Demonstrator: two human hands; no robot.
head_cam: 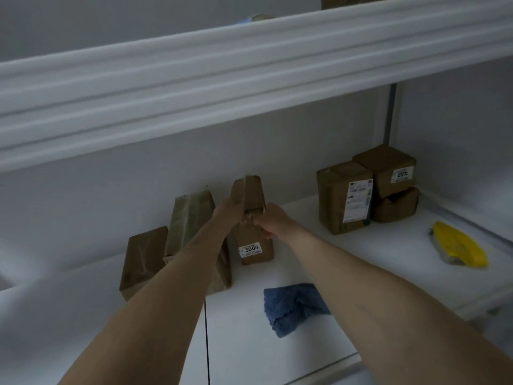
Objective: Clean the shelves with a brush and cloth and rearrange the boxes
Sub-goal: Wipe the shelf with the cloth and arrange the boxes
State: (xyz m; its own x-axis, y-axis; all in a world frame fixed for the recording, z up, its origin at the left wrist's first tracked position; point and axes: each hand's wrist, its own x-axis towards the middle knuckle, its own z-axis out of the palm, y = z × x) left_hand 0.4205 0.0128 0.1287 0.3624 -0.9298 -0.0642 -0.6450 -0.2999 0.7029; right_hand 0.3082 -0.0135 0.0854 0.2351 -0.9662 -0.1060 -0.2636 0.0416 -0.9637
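A tall brown box (254, 240) labelled 3004 stands upright on the white shelf (319, 262) near the back wall. My left hand (229, 211) holds its upper left side. My right hand (273, 220) grips its right side, fingers curled round the front. A blue cloth (291, 308) lies crumpled on the shelf in front of the box. A yellow brush (458, 244) lies at the right of the shelf.
Two more wrapped brown boxes (191, 218) (143, 262) stand left of the held one. Three brown boxes (344, 197) are grouped at the back right corner. The upper shelf's front edge (249, 70) hangs overhead. A thin black cord (206, 343) hangs down the front.
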